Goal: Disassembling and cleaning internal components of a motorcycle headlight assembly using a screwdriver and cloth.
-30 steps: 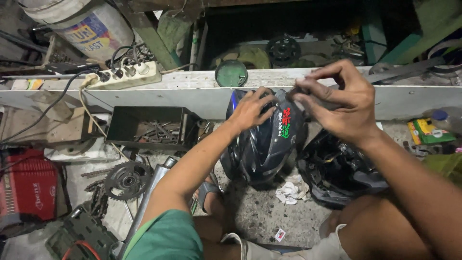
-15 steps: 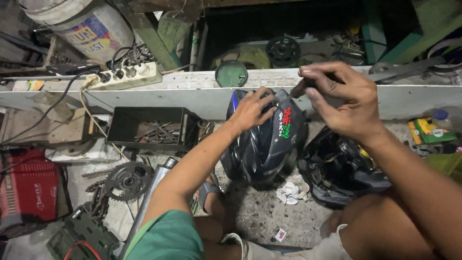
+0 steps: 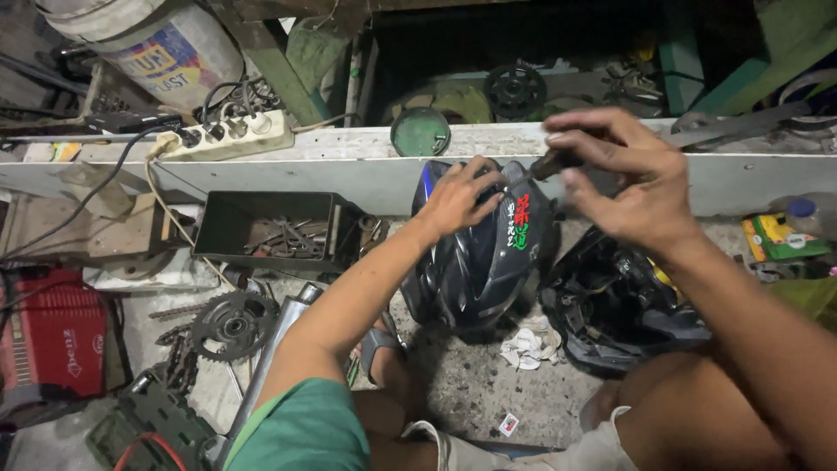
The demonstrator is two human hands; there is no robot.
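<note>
Steadying the dark glossy panel (image 3: 479,262) from above, the left hand (image 3: 458,199) lay spread with its palm and fingers pressed on the upper curve, flat against the surface and not closed around anything. The right hand (image 3: 623,179) was closed round the dark handle of a screwdriver (image 3: 547,164), thumb and fingers pinched on it, with the tip directed at the top of the panel just beside the left fingertips. The panel, a curved blue-black moulded body part carrying red and green stickers, stood upright on the concrete floor (image 3: 475,392) between the person's knees, leaning towards the grey ledge (image 3: 349,166) behind it.

In my judgement the work was at an early or middle stage: the tool was applied at one fastening point near the top edge, and whether that fastener was going in or coming out could not be told. No loose screw was visible by the panel. A second black moulded part (image 3: 610,305) lay on the floor just to the right, apart from the first.

Also noted: crumpled white scraps (image 3: 526,347) at the foot of the panel, an open metal box (image 3: 275,231) of tools to the left, a toothed sprocket (image 3: 234,324) on the floor, and a white power strip (image 3: 231,135) on the ledge.
</note>
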